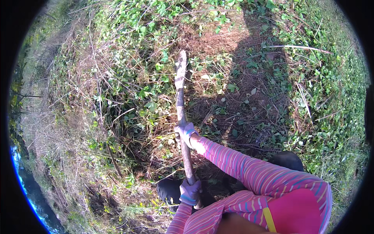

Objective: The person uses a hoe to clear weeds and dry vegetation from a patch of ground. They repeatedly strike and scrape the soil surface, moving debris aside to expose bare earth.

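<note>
A long-handled tool with a wooden handle (pixel 187 161) runs up the middle of the view. Its far end (pixel 181 67) is pale with dark patches and lies over cut stems and leaves; I cannot tell its exact kind. My right hand (pixel 187 134), in a light purple glove, grips the handle about midway. Lower down, my left hand (pixel 189 191), gloved alike, is closed around the shaft near its butt end (pixel 198 203). Both arms wear striped pink sleeves (pixel 233 163).
Leafy green plants (pixel 152 17) and dry stalks (pixel 98 64) surround a patch of reddish soil (pixel 216 38). A pale split stem (pixel 301 48) lies to the right. At the lower left rim is water (pixel 38 193). My dark-clad legs (pixel 169 190) are below, partly hidden.
</note>
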The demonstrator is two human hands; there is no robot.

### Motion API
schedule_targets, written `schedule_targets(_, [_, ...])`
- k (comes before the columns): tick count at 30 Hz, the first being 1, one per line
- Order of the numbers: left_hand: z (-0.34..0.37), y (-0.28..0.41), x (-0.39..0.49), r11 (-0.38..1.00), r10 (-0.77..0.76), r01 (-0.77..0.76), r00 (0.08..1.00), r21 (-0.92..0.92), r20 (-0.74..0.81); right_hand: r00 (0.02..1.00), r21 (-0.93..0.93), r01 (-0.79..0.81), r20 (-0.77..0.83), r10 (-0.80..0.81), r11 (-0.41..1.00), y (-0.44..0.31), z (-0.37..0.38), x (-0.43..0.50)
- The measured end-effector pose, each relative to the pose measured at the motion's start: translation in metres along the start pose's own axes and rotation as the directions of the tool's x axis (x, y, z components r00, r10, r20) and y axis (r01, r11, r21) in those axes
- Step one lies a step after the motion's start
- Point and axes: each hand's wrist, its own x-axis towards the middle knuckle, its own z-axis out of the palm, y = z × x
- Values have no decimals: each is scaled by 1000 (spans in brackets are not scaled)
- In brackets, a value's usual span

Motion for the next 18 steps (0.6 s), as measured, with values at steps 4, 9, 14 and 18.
schedule_targets(4, [-45, -45, -26, 992, 120, -123, 985, -19, -127, 983, 98, -118, 149, 103, 988, 55, 45, 0])
schedule_targets(9, [-54, 30, 12, 950, 74, -127, 979, 284, 191, 990, 243, 73, 102, -100, 967, -11, 20, -12])
schedule_targets(14, [-16, 122, 74, 814, 55, -268, 919, 515, 391, 949, 520, 313, -137, -284, 795, -85, -59, -1])
schedule_targets(18, [-7, 84, 35, 842, 49, -146, 979, 520, 196, 995, 367, 68, -87, -39, 928, -49, -46, 0])
